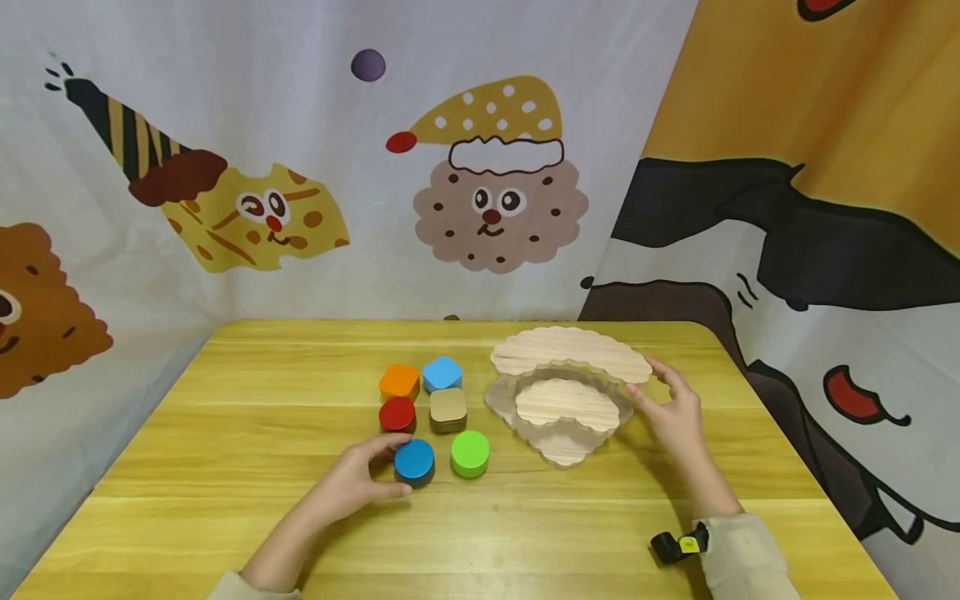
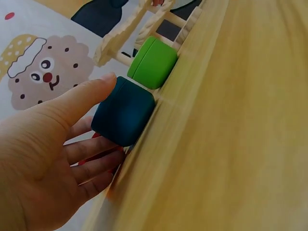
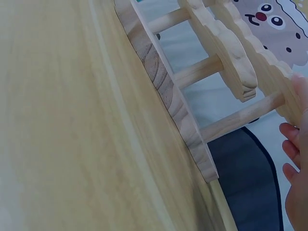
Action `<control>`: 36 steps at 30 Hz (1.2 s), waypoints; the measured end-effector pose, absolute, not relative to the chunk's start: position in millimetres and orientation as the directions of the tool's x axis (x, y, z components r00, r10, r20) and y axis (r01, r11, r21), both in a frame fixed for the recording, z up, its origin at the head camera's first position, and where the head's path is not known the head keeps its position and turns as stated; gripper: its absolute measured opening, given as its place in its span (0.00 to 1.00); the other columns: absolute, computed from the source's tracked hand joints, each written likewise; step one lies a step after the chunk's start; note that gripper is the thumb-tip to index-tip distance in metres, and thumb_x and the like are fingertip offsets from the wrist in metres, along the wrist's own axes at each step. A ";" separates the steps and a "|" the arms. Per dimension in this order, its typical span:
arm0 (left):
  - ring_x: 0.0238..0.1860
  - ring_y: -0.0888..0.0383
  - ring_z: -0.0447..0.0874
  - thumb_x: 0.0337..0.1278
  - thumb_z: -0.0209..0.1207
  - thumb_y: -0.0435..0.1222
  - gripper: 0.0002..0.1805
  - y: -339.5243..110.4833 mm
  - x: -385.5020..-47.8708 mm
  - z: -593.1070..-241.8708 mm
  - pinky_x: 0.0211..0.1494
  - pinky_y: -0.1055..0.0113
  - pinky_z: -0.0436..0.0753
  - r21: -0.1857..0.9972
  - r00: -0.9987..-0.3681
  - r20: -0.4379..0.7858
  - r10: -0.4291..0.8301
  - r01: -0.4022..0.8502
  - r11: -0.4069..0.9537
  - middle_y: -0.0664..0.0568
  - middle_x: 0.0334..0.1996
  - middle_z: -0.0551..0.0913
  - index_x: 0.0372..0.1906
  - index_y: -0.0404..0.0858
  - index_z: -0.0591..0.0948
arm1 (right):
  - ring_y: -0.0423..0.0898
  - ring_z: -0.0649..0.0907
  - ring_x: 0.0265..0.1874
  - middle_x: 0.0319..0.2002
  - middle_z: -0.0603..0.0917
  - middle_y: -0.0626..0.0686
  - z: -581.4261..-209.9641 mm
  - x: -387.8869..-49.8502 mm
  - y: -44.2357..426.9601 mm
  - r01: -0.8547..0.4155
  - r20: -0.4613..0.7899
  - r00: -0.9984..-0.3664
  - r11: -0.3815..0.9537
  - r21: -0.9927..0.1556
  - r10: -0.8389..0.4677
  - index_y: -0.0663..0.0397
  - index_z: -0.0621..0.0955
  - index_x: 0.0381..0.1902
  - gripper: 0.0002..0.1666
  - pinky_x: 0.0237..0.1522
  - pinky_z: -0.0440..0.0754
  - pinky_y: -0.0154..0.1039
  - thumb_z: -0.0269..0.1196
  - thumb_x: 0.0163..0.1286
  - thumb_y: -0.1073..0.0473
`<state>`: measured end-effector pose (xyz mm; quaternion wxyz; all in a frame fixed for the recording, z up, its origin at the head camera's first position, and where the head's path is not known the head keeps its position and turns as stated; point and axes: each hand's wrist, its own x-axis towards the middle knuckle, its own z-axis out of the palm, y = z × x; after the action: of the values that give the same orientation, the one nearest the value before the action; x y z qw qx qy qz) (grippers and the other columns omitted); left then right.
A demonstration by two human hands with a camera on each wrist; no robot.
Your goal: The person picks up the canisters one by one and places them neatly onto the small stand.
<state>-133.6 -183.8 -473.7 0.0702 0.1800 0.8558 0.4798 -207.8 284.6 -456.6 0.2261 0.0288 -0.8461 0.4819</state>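
My left hand is around a dark blue round block, thumb on the near side and fingers on the far side; the block sits on the table. In the left wrist view the thumb tip meets the block's edge. A light wooden tiered stand with scalloped plates joined by dowels stands at the right. My right hand grips the right end of its highest plate, thumb on the near side. The right wrist view shows that hand only partly. A green round block lies between blue block and stand.
Behind the blue block are a red round block, an orange block, a light blue block and a beige square block. A printed curtain hangs behind the table. A black wrist device is by the right sleeve.
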 end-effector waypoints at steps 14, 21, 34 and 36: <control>0.48 0.53 0.77 0.44 0.73 0.41 0.31 -180.2 -135.6 -475.0 0.57 0.48 0.72 0.856 -0.930 0.046 0.364 0.225 0.466 0.52 0.50 0.81 0.57 0.40 0.77 | 0.59 0.71 0.58 0.58 0.76 0.62 -453.9 -207.7 282.3 -0.247 0.402 -0.893 0.527 -0.813 0.203 0.62 0.76 0.60 0.33 0.64 0.58 0.60 0.72 0.57 0.58; 0.47 0.54 0.77 0.44 0.74 0.41 0.30 -180.3 -135.4 -473.5 0.55 0.51 0.74 0.852 -0.924 0.059 0.377 0.243 0.463 0.54 0.48 0.81 0.55 0.39 0.78 | 0.58 0.72 0.58 0.55 0.78 0.61 -451.9 -206.0 280.5 -0.242 0.404 -0.889 0.527 -0.815 0.216 0.62 0.77 0.59 0.32 0.64 0.58 0.60 0.73 0.56 0.60; 0.45 0.54 0.77 0.45 0.73 0.41 0.29 -179.2 -133.8 -463.6 0.51 0.53 0.76 0.822 -0.925 0.101 0.365 0.285 0.493 0.55 0.46 0.81 0.55 0.38 0.78 | 0.57 0.73 0.56 0.53 0.79 0.61 -448.6 -204.7 280.2 -0.198 0.368 -0.901 0.539 -0.819 0.229 0.61 0.77 0.58 0.33 0.63 0.60 0.60 0.74 0.55 0.57; 0.45 0.55 0.77 0.46 0.72 0.41 0.29 -179.2 -133.3 -460.5 0.50 0.53 0.77 0.814 -0.926 0.116 0.359 0.295 0.499 0.55 0.46 0.81 0.55 0.37 0.78 | 0.57 0.74 0.55 0.52 0.79 0.61 -447.3 -204.9 280.3 -0.192 0.363 -0.905 0.547 -0.815 0.223 0.61 0.77 0.58 0.33 0.62 0.62 0.59 0.74 0.56 0.56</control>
<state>-133.3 -179.2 -460.5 0.0344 0.1892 0.8651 0.4632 -204.9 280.3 -447.3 0.2179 -0.0089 -0.8520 0.4759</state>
